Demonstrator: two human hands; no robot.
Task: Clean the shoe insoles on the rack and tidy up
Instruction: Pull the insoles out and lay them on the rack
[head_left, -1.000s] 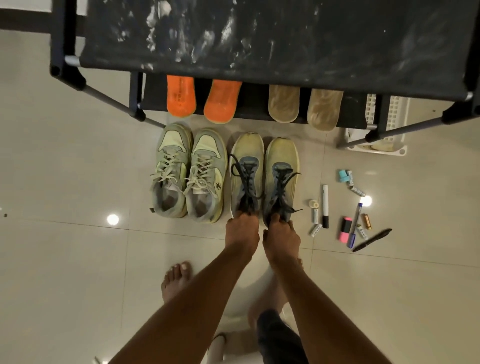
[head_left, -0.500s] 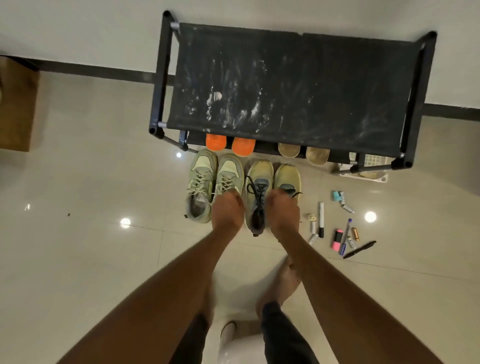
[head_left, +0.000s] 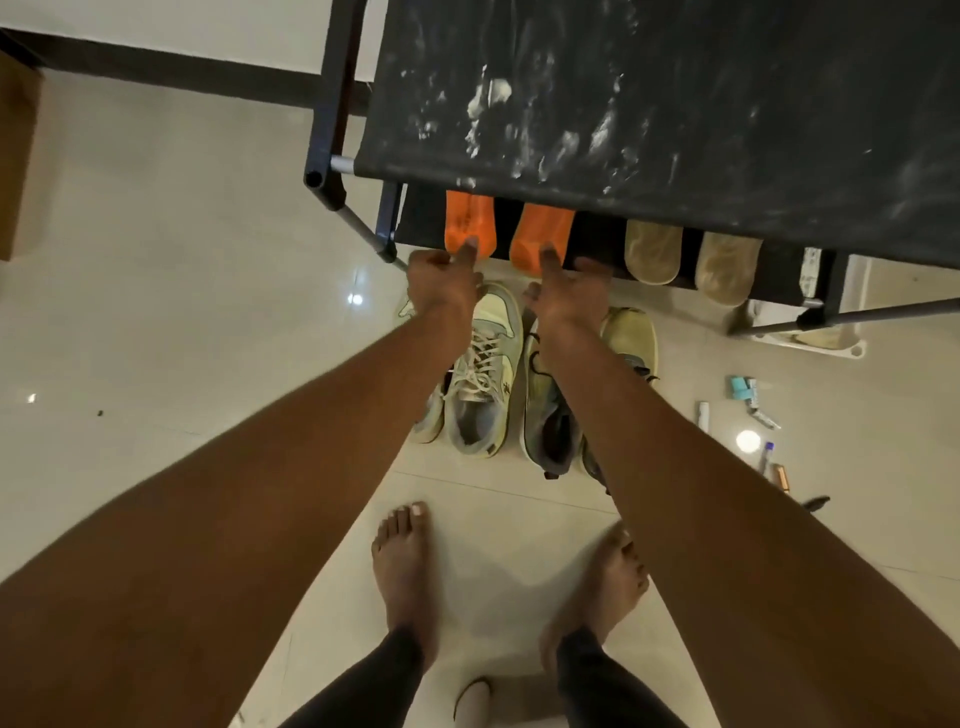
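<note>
Two orange insoles, left (head_left: 469, 224) and right (head_left: 542, 235), lie on the rack's (head_left: 675, 104) lower shelf. Left hand (head_left: 441, 283) and right hand (head_left: 566, 293) each touch one with an extended finger; grip unclear. Tan insoles (head_left: 653, 249) lie right.

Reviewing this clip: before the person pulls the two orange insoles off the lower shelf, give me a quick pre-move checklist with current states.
1. Left hand on the left orange insole: ok, a fingertip touches its near end.
2. Right hand on the right orange insole: ok, a fingertip touches its near end.
3. Firm grip on either insole: cannot tell, only fingertip contact shows.
4. Tan insoles out of the way: ok, they lie apart to the right.
5. Shoes below the pull path: not ok, they sit directly under both hands.
</note>
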